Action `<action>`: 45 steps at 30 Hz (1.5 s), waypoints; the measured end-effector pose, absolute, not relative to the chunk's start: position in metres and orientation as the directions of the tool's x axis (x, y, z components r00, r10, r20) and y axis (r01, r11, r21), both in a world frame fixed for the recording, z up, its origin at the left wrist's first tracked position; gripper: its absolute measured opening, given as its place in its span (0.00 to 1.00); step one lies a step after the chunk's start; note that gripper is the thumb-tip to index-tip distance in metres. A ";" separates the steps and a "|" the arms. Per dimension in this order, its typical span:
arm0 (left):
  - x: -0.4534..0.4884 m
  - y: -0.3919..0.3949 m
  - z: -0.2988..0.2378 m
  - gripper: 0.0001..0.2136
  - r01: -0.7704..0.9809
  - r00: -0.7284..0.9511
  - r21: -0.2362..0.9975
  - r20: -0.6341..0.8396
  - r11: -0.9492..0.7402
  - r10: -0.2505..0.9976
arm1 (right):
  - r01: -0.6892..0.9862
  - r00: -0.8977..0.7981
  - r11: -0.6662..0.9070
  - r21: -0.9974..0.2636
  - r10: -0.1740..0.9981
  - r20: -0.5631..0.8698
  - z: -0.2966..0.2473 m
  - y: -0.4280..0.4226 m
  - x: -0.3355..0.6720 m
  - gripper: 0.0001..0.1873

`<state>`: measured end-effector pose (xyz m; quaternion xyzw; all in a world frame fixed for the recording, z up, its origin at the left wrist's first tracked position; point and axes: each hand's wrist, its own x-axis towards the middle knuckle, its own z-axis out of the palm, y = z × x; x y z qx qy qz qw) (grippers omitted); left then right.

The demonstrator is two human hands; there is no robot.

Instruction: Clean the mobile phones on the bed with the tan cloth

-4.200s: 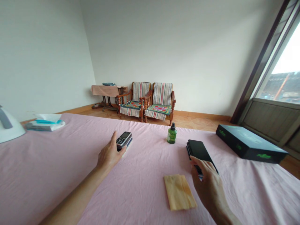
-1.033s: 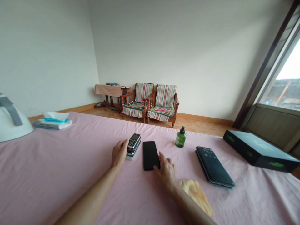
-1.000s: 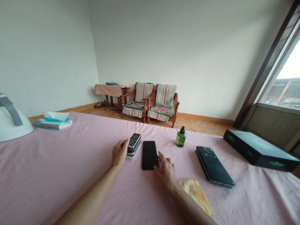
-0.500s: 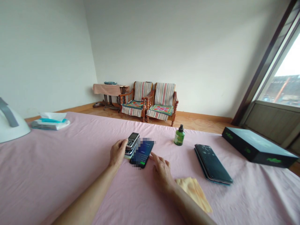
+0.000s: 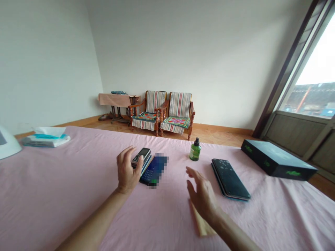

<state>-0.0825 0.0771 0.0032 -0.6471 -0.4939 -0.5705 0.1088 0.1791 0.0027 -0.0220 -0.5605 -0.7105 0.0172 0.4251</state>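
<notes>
My left hand (image 5: 126,169) hovers with fingers spread beside a small keypad phone (image 5: 140,156) that tops a short stack of phones. A smartphone (image 5: 154,169) with a lit, blurred screen leans against that stack on the pink cloth (image 5: 65,181). My right hand (image 5: 202,197) floats open above the cloth, holding nothing, between the lit smartphone and a stack of dark phones (image 5: 229,178) to the right. Partly hidden under my right wrist is a yellow cloth (image 5: 201,226).
A small green bottle (image 5: 195,150) stands behind the phones. A long dark box (image 5: 277,163) lies at the far right. A tissue pack (image 5: 45,137) and a white object (image 5: 6,143) sit at the left. Two striped chairs (image 5: 162,113) stand by the far wall.
My right hand carried a dark smartphone from the right stack over to the keypad-phone stack, its screen lit, then let go and drew back right. My left hand lifted off and spread its fingers.
</notes>
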 end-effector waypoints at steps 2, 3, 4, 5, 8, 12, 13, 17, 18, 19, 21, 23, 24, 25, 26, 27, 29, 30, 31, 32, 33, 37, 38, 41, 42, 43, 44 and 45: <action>-0.072 0.067 0.007 0.13 0.769 0.019 0.301 0.871 -0.564 0.491 | 0.905 0.047 0.225 -0.360 0.790 0.611 -0.014 -0.003 0.212 0.21; -0.067 0.063 0.007 0.11 0.763 0.097 0.248 0.869 -0.596 0.486 | 0.955 0.101 0.090 -0.282 0.794 0.599 -0.012 -0.005 0.229 0.22; -0.062 0.060 0.007 0.10 0.754 0.167 0.202 0.861 -0.625 0.480 | 0.974 0.169 -0.044 -0.220 0.790 0.590 -0.010 -0.007 0.243 0.25; -0.058 0.058 0.006 0.08 0.744 0.225 0.164 0.851 -0.648 0.474 | 0.973 0.223 -0.145 -0.179 0.790 0.571 -0.011 -0.009 0.256 0.29; -0.050 0.056 0.004 0.07 0.721 0.324 0.088 0.834 -0.687 0.446 | 0.946 0.322 -0.294 -0.133 0.823 0.468 -0.017 -0.013 0.279 0.39; -0.047 0.056 0.003 0.08 0.709 0.357 0.038 0.842 -0.704 0.404 | 0.915 0.402 -0.358 -0.185 0.849 0.344 -0.021 -0.013 0.283 0.40; -0.046 0.055 0.004 0.08 0.705 0.363 0.028 0.845 -0.709 0.393 | 0.904 0.424 -0.374 -0.207 0.843 0.330 -0.020 -0.012 0.282 0.40; -0.033 0.044 0.005 0.11 0.653 0.384 0.025 0.850 -0.757 0.359 | 0.868 0.490 -0.417 -0.270 0.808 0.328 -0.015 -0.012 0.282 0.40; -0.026 0.040 0.005 0.11 0.629 0.384 0.055 0.845 -0.775 0.371 | 0.867 0.492 -0.417 -0.275 0.804 0.334 -0.014 -0.012 0.283 0.40; -0.018 0.035 0.005 0.12 0.595 0.380 0.106 0.836 -0.797 0.395 | 0.866 0.493 -0.414 -0.279 0.801 0.340 -0.014 -0.013 0.284 0.40; 0.003 0.023 0.006 0.12 0.502 0.362 0.287 0.787 -0.816 0.500 | 0.868 0.488 -0.401 -0.291 0.796 0.358 -0.015 -0.013 0.287 0.40; 0.027 0.012 0.007 0.12 0.363 0.338 0.579 0.648 -0.730 0.682 | 0.880 0.463 -0.359 -0.311 0.795 0.393 -0.016 -0.014 0.288 0.41; 0.039 0.007 0.007 0.12 0.264 0.336 0.750 0.517 -0.606 0.787 | 0.890 0.439 -0.321 -0.323 0.794 0.421 -0.017 -0.014 0.287 0.42; 0.052 0.003 0.007 0.13 0.159 0.344 0.893 0.349 -0.420 0.872 | 0.902 0.407 -0.270 -0.336 0.791 0.456 -0.017 -0.014 0.284 0.43; 0.065 0.000 0.006 0.15 0.126 0.353 0.931 0.282 -0.343 0.892 | 0.913 0.370 -0.208 -0.352 0.787 0.494 -0.018 -0.015 0.280 0.43; 0.077 -0.003 0.006 0.19 0.086 0.358 0.961 0.218 -0.264 0.908 | 0.918 0.333 -0.139 -0.371 0.778 0.532 -0.019 -0.015 0.275 0.44; 0.098 -0.005 0.003 0.21 0.007 0.380 0.990 0.126 -0.139 0.916 | 0.910 0.271 0.003 -0.415 0.752 0.601 -0.019 -0.018 0.262 0.46; 0.106 -0.006 0.002 0.21 -0.021 0.381 0.995 0.098 -0.098 0.919 | 0.898 0.248 0.066 -0.436 0.741 0.624 -0.019 -0.020 0.255 0.47; 0.113 -0.005 0.000 0.22 -0.048 0.371 0.997 0.079 -0.065 0.925 | 0.884 0.236 0.113 -0.454 0.730 0.641 -0.019 -0.022 0.248 0.47; 0.117 -0.004 -0.002 0.23 -0.072 0.349 0.996 0.066 -0.043 0.935 | 0.871 0.217 0.155 -0.466 0.729 0.649 -0.018 -0.025 0.242 0.47; 0.120 -0.002 -0.005 0.24 -0.095 0.316 0.995 0.057 -0.028 0.947 | 0.860 0.191 0.194 -0.471 0.735 0.650 -0.018 -0.028 0.237 0.48; 0.107 0.011 -0.010 0.25 -0.103 0.169 0.994 0.047 -0.030 0.984 | 0.821 0.051 0.330 -0.465 0.770 0.636 -0.015 -0.037 0.227 0.42; 0.098 0.017 -0.009 0.24 -0.078 0.133 0.996 0.055 -0.045 0.990 | 0.815 0.034 0.348 -0.464 0.770 0.637 -0.015 -0.037 0.227 0.39; 0.063 0.041 0.000 0.19 0.070 -0.001 0.992 0.105 -0.104 0.995 | 0.812 0.057 0.346 -0.470 0.755 0.654 -0.018 -0.034 0.230 0.31; 0.051 0.051 0.005 0.18 0.146 -0.035 0.982 0.123 -0.116 0.992 | 0.813 0.074 0.339 -0.473 0.746 0.662 -0.020 -0.031 0.232 0.29; 0.038 0.062 0.011 0.18 0.225 -0.049 0.965 0.146 -0.132 0.988 | 0.814 0.089 0.335 -0.474 0.735 0.672 -0.022 -0.029 0.233 0.27; 0.027 0.072 0.017 0.18 0.308 -0.049 0.941 0.165 -0.142 0.985 | 0.815 0.097 0.336 -0.473 0.724 0.683 -0.024 -0.027 0.234 0.26; 0.017 0.082 0.023 0.18 0.395 -0.044 0.907 0.181 -0.149 0.983 | 0.815 0.100 0.342 -0.469 0.713 0.694 -0.026 -0.025 0.235 0.25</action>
